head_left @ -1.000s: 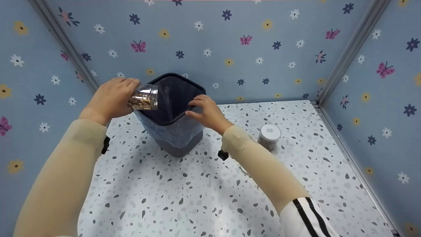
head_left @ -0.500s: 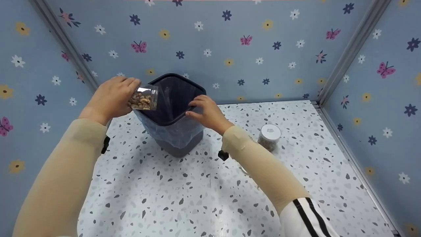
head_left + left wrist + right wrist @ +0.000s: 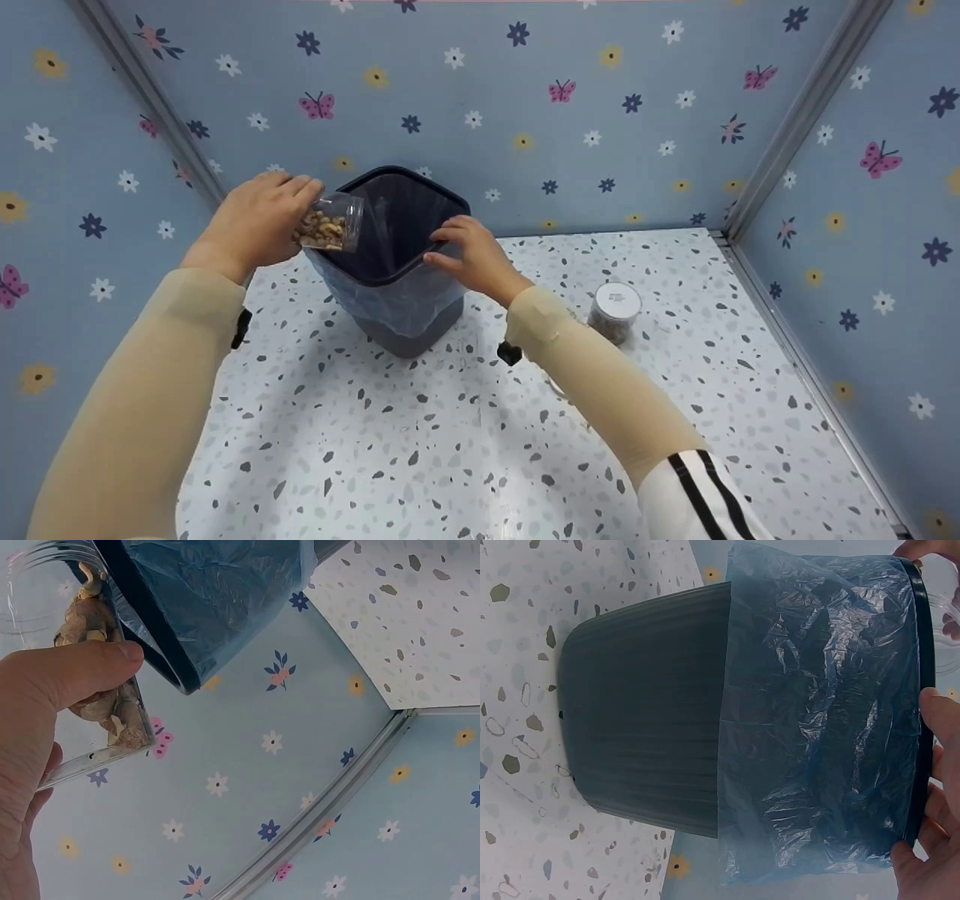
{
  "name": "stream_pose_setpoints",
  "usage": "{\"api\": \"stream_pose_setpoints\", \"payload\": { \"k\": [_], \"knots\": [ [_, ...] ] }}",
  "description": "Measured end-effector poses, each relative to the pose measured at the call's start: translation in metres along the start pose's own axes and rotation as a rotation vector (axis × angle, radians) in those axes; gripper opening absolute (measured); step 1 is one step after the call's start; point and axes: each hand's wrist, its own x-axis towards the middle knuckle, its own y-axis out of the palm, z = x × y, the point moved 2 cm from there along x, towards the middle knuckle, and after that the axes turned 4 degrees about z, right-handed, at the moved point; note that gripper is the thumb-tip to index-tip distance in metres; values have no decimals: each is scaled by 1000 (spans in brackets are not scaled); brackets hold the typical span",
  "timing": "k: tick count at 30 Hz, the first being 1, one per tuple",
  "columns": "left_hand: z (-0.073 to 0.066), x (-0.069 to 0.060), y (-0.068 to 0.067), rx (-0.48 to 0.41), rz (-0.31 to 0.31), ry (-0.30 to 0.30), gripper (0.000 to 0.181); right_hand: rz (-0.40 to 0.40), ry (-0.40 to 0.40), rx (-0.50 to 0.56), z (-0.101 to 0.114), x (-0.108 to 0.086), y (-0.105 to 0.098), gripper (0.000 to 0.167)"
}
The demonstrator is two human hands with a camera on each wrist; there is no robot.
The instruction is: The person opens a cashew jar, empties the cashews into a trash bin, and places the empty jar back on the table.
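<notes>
My left hand (image 3: 259,217) grips a clear jar (image 3: 337,214), lying on its side with its uncovered mouth over the left part of the bin's opening. Nuts, which look like cashews (image 3: 94,622), lie along the jar's lower side. Below it stands a dark grey trash bin (image 3: 409,341), lined with a translucent blue bag (image 3: 817,720) folded over the outside. On the bin's near right rim is my right hand (image 3: 480,259), its thumb outside and its fingers over the edge. Part of the bin's inside is in shadow.
A second jar (image 3: 613,319) with a white lid stands on the speckled tabletop (image 3: 420,465), right of the bin. A white-edged round thing (image 3: 556,388) is mostly hidden under my right forearm. Flower-patterned walls (image 3: 487,90) enclose the back and sides.
My left hand and the jar have shifted slightly up and right, and the jar has turned a little, so the nuts show more clearly. My right hand and the bin have stayed put.
</notes>
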Motion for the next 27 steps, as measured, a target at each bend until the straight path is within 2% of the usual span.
{"api": "stream_pose_setpoints", "payload": {
  "k": [6,12,27],
  "knots": [
    [0,0,1,15,2,12,75,-6,-11,-10,-1,1,1,44],
    [2,0,2,19,-21,22,71,2,3,-7,-1,2,0,44],
    [0,1,0,-2,-4,4,73,9,1,17,-1,0,0,46]
  ]
}}
